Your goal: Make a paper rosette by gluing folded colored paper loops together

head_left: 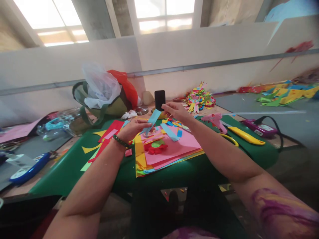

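My left hand [136, 128], with a dark beaded bracelet at the wrist, pinches a light blue strip [154, 116] that slants up to the right. Close to the strip's upper end, my right hand [175, 110] has its fingers drawn together; whether they grip the strip or something small is unclear. Below both hands lies a stack of pink sheets [181, 146] over yellow and blue ones. On it rest a red flower with a green centre [157, 146], a second light blue strip [170, 132] and a small blue piece [179, 133].
Right on the green cloth [159, 179] are a pink glue gun [213, 120], a yellow-handled cutter [245, 135] and a purple box [260, 128]. Red strips [99, 151] lie left. Behind stand a phone [159, 99], a green bag [117, 108] and a colourful pile [199, 99].
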Available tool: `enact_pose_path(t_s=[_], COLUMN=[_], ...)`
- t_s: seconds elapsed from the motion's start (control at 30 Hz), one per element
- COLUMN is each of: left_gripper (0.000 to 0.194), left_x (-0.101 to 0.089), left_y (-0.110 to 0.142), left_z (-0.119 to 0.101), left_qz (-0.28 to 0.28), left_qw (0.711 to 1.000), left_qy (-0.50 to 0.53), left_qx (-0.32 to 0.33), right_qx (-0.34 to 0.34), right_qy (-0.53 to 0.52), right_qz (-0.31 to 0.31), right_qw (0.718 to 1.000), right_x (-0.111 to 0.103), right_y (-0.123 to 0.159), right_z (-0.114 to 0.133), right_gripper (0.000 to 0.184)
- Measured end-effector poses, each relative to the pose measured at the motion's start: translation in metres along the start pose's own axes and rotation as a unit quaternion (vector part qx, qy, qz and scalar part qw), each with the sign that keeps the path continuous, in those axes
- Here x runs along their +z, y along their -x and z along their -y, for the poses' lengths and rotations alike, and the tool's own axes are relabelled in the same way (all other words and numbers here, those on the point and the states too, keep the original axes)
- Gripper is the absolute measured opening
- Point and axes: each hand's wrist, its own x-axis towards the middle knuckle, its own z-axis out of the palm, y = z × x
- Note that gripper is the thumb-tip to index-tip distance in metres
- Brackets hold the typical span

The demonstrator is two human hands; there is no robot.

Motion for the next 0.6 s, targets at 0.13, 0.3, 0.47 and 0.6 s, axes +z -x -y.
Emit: enact_pose_path(t_s=[0.13,0.3,0.47,0.6], left_gripper=[0.025,0.022,0.016,0.013], left_x=[0.0,-0.006,-0.012,-0.015], left_y=[-0.001,-0.004,-0.007,-0.009], left_z=[-0.001,0.0,0.005,0.008], left_qz=[-0.051,-0.1,-0.103,-0.103], left_qw=[0.998,0.994,0.993,0.992], left_qy=[0.022,0.034,0.059,0.065], left_qx=[-0.009,-0.012,-0.012,-0.013], right_qx=[0.067,0.123,0.136,0.108], right_qy=[0.272,0.441,0.334,0.318], right_qz=[0.145,0.27,0.245,0.228], right_qw=[0.949,0.847,0.9,0.914], right_x=[-0.001,-0.001,0.002,0.0], right_y=[0.003,0.005,0.003,-0.005], right_z=[-0.006,-0.021,-0.041,-0.05], right_gripper=[0.034,0.037,0.05,0.047])
